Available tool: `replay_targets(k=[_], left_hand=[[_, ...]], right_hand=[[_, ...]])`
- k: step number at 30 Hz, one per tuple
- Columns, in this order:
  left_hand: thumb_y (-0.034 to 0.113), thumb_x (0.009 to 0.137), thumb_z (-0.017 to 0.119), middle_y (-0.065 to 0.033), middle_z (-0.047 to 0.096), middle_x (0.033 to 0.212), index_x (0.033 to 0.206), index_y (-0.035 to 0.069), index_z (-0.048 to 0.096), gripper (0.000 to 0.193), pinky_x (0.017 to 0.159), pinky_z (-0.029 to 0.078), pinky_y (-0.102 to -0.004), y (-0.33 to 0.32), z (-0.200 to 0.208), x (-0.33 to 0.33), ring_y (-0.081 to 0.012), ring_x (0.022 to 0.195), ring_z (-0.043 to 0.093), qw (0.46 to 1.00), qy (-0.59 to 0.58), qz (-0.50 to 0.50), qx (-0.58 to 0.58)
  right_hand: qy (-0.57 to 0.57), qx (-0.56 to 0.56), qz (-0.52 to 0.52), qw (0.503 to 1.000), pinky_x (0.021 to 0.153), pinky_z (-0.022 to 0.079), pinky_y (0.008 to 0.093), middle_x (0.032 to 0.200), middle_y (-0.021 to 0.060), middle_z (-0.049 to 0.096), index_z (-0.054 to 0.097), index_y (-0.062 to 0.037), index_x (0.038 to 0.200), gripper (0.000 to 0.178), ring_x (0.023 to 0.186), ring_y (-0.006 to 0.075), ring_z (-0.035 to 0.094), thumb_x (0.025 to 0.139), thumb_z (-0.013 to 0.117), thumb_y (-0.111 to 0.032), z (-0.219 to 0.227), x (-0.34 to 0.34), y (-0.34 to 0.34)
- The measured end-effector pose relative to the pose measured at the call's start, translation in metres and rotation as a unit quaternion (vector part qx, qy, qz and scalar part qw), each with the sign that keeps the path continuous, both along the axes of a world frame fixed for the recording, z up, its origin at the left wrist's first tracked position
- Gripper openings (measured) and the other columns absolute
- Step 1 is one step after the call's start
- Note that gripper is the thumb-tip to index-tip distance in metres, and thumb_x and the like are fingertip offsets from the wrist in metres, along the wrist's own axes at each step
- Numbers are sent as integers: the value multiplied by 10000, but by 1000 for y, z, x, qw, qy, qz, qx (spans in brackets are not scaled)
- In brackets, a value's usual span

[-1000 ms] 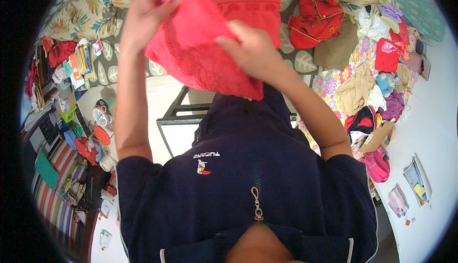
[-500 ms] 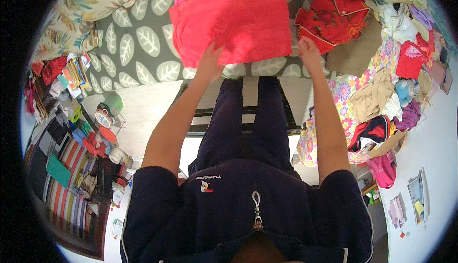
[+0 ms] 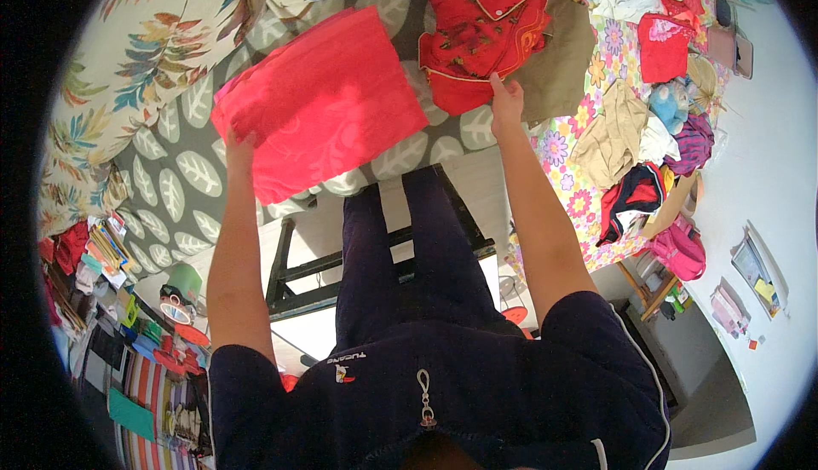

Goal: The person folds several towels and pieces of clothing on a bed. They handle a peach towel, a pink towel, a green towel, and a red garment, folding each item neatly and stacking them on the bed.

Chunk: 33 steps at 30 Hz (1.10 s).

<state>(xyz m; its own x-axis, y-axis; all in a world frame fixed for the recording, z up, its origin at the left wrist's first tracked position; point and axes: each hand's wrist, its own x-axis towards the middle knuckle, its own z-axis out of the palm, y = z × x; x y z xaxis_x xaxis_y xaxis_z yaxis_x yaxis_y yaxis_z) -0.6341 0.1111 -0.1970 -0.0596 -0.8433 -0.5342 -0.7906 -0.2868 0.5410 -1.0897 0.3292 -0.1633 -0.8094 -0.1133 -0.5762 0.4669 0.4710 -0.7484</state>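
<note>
A folded pinkish-red cloth (image 3: pixel 328 99) lies at a slant on the leaf-patterned grey cover (image 3: pixel 192 172), left of centre. My left hand (image 3: pixel 241 141) rests at its lower left edge, thumb and fingers apart over the cloth. To the right lies a red patterned garment (image 3: pixel 481 40) with pale piping and a small snap, loosely folded. My right hand (image 3: pixel 507 102) reaches its lower right edge, fingertips touching or just over it and slightly spread. No fabric is visibly gathered in that hand.
A brownish-green cloth (image 3: pixel 558 65) lies beside the garment. Further right, piled clothes, among them a tan garment (image 3: pixel 615 133), cover a floral sheet (image 3: pixel 555 148). Floral cushions (image 3: pixel 153 69) stand at the back left. A dark frame (image 3: pixel 315 278) is by my legs.
The view has swung right, so the scene sits further left and tilted. My left hand has gone from the cloth's front edge to its left corner; my right hand stays near the garment.
</note>
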Motion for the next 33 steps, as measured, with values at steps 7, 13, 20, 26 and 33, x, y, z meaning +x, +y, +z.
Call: replay_targets(k=[7,13,20,26,33], left_hand=[[179,757,657,-159,486,1197,1212,-32,426,552,944,348,-344,43,62,-112,-253,1110,455,992,94,-32,-75],[427,852,486,-131,491,1191,1282,29,352,601,922,377,-376,129,130,-232,-237,1081,481,817,387,259,341],[333,857,504,-130,530,1141,1230,27,403,493,897,417,-387,112,186,-254,-232,1019,535,537,637,297,466],[316,867,489,-132,534,1135,1220,19,412,467,896,419,-390,90,206,-223,-237,1014,538,632,592,280,415],[296,879,471,-136,539,1128,1208,10,422,439,896,422,-393,102,234,-192,-243,1008,542,676,561,266,398]], right_hand=[[-67,-58,10,996,694,448,279,882,67,577,493,3,1003,315,771,170,543,736,639,-81,-56,-33,-1],[162,-49,330,929,576,440,303,733,89,563,514,-2,870,216,630,181,549,684,593,-75,135,37,-45],[143,-239,634,722,629,458,321,849,110,546,540,-59,948,238,719,258,565,732,616,-122,249,145,20],[21,-163,326,931,661,447,256,834,71,584,531,-59,1003,237,731,143,558,807,585,-179,254,92,44],[-364,-191,62,910,779,459,324,1055,99,575,461,-50,1176,486,947,195,568,857,499,-415,194,69,4]])
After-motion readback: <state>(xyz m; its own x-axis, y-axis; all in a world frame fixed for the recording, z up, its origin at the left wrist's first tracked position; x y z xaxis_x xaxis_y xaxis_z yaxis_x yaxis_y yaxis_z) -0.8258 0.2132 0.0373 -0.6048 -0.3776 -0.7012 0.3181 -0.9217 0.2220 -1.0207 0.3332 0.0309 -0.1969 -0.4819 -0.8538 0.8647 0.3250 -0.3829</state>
